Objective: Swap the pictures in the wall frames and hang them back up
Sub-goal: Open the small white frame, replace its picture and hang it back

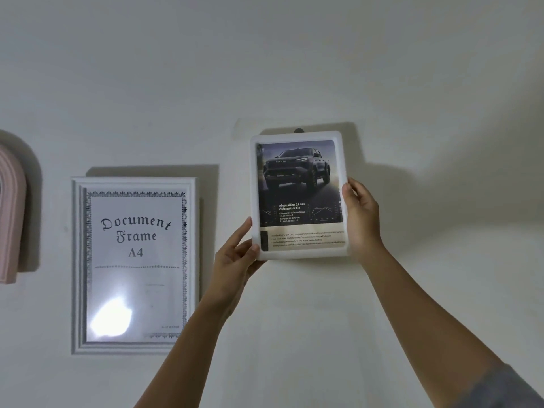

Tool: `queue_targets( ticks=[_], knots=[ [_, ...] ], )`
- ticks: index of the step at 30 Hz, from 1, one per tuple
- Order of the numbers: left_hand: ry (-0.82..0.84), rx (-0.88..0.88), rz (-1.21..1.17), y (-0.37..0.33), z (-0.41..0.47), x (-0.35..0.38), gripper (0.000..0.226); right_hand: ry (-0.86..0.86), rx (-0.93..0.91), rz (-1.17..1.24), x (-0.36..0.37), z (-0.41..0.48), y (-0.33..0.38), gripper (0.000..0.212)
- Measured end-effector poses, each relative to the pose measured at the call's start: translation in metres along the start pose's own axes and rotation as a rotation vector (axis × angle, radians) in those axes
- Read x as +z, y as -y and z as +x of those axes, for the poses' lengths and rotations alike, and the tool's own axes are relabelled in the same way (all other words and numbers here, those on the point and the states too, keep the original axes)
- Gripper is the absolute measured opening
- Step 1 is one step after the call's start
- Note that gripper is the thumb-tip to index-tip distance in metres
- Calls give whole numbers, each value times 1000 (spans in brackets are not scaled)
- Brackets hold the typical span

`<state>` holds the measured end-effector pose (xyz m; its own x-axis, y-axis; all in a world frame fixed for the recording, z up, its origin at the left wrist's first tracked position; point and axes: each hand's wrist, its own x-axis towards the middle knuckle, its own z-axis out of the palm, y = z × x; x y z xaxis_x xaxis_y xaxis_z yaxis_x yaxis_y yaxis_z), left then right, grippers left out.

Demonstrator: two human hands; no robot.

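Holding the small white frame (298,195) up against the wall (382,83), I take this to be the hanging step, though whether the pictures have already been swapped I cannot tell from here. My left hand (235,260) pinches the frame's lower left corner, thumb on the front edge and fingers curled behind. My right hand (360,213) clasps its right edge about halfway up, fingers wrapped round the back. Inside the frame sits a truck brochure page (300,192), upright and roughly square to the wall.

A dark hook (298,130) pokes out just above the frame's top edge, at its middle. Whether the hanger on the back has caught it is hidden from me.

Left of the small frame and a little lower, the larger document frame (134,265) hangs untouched on the wall, well apart from my hands. Further left again, a pink arched piece (11,219) shows at the edge of view.

My next move, as I judge it, calls for settling the small frame on the hook, then loosening both hands slowly while watching for tilt or slip.
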<state>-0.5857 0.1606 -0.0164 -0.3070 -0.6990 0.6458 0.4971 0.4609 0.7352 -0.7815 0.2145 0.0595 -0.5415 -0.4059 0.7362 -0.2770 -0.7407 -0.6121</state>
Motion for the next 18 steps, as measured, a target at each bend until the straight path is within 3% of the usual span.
queue_targets(
  ticks=[18],
  knots=[
    [31,33,94,6,8,-4,48,-61,52,50,-4,2,-20,26]
  ],
)
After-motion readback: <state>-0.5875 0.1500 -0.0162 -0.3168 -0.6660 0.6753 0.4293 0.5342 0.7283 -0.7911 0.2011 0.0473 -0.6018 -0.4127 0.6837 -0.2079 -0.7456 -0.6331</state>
